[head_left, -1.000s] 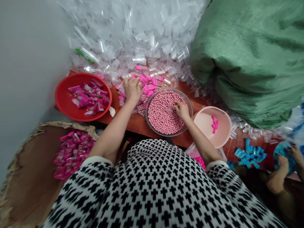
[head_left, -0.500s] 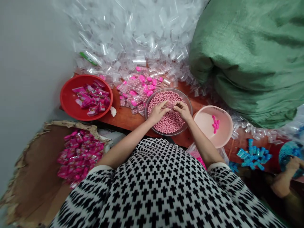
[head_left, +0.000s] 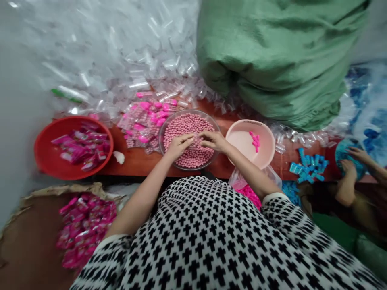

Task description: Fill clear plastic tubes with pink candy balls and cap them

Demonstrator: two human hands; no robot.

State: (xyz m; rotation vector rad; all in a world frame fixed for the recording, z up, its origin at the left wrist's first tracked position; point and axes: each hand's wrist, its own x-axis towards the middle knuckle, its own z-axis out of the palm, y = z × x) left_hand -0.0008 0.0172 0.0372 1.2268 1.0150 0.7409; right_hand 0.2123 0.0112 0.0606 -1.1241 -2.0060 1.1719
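A clear bowl full of small pink balls sits on the wooden table in front of me. Over it, my left hand and my right hand face each other with fingertips nearly meeting. Between their fingers is a small clear plastic tube, blurred and hard to separate from the balls behind it. Both hands appear closed on it. Just left of the bowl lies a heap of clear tubes holding pink balls, with bright pink caps. A pale pink basket with several pink caps stands to the right.
Empty clear tubes cover the back, beside a big green sack. A red basin holds pink packets; more packets fill a cardboard box. Blue pieces lie right, near another person's hands.
The view has swung right, so everything sits further left in the picture. My right hand's fingers now reach flatter across toward my left. Both hands stay over the bowl.
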